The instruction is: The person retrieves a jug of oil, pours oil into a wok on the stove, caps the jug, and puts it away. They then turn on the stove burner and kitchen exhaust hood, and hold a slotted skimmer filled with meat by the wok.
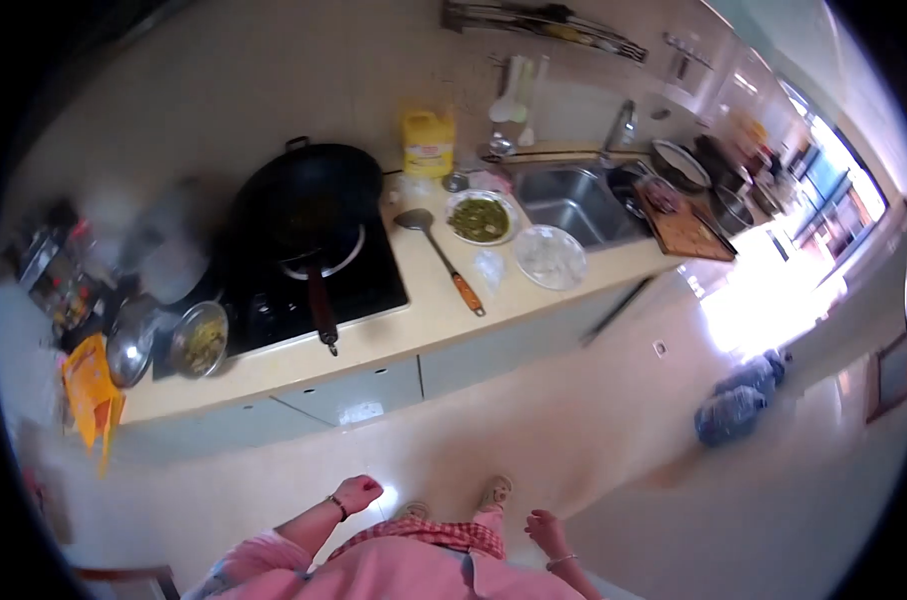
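Note:
My left hand (359, 493) hangs low in front of the pink clothing, away from the counter. Its fingers are curled in, with nothing seen in them. On the other side, my right hand (547, 532) hangs in the air with loosely bent fingers, a little apart, and nothing in it. Neither hand touches the counter. Ahead of them, a black wok (319, 180) with a dark handle sits on the black cooktop (374, 285). To its right lies a spatula (442, 258) with a wooden grip. A plate of green food (481, 218) and a whitish plate (551, 258) stand farther right.
A metal bowl of food (202, 340), a lid (130, 350) and an orange bag (92, 385) crowd the counter's left end. Rightward are a yellow jug (429, 145), a sink (574, 205) and a cutting board (689, 230) with meat. Large water bottles (731, 415) lie on the floor.

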A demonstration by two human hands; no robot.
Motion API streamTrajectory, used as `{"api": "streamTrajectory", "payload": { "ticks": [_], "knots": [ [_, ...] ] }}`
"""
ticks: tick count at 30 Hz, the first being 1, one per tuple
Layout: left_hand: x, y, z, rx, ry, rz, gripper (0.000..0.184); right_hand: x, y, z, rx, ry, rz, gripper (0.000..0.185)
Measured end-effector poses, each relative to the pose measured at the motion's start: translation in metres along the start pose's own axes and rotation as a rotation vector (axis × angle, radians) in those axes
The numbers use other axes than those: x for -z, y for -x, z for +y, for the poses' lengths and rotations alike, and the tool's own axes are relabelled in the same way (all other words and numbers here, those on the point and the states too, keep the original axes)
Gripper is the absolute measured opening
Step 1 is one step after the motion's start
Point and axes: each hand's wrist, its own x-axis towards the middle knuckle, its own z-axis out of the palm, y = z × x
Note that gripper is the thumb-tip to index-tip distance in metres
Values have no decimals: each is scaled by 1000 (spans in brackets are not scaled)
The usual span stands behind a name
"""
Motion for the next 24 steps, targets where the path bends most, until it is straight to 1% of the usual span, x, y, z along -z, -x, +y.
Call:
{"api": "streamTrajectory", "payload": {
  "ticks": [2, 4, 6, 8, 9, 10, 12, 13, 14, 15, 17, 19, 20, 22, 23, 24],
  "knots": [
    [-9, -3, 29, -62, -97, 59, 31, 27, -18, -11, 3, -139, 21, 35],
    [-16, -7, 59, -45, 2, 116, 32, 56, -55, 4, 20, -117, -77, 33],
    [-26, -12, 78, -41, 69, 143, 33, 81, -83, 1, 10, -119, -148, 32],
    [-39, -14, 91, -47, 160, 202, 34, 102, -84, -36, -66, -139, -167, 30],
    [-45, -12, 98, -41, 158, 215, 33, 112, -93, -48, -66, -132, -177, 30],
    [-49, -9, 105, -35, 162, 221, 33, 120, -102, -60, -2, -107, -207, 31],
    [-56, -6, 114, -14, 64, 264, 34, 132, -119, -96, 100, -27, -234, 30],
    [-58, -3, 121, 6, 70, 278, 38, 138, -125, -118, 136, 25, -219, 29],
    [-62, -5, 124, -12, 60, 264, 38, 143, -135, -134, 197, 35, -226, 26],
    [-64, -6, 123, 14, 72, 269, 37, 144, -148, -147, 257, 44, -240, 23],
    [-61, -7, 133, 38, 78, 275, 37, 142, -180, -168, 469, 157, -234, 21],
    [-55, -10, 149, 70, 92, 241, 35, 135, -215, -183, 523, 43, -295, 22],
    [-51, -16, 154, 64, 86, 239, 35, 134, -216, -207, 524, 39, -288, 22],
    [-42, -26, 162, 44, 182, 245, 34, 130, -207, -261, 675, 116, -230, 24],
    [-36, -31, 168, 29, 150, 265, 31, 126, -218, -274, 674, 106, -213, 24],
    [-28, -39, 171, 17, 137, 257, 31, 122, -232, -284, 728, 61, -167, 24]
  ]
}}
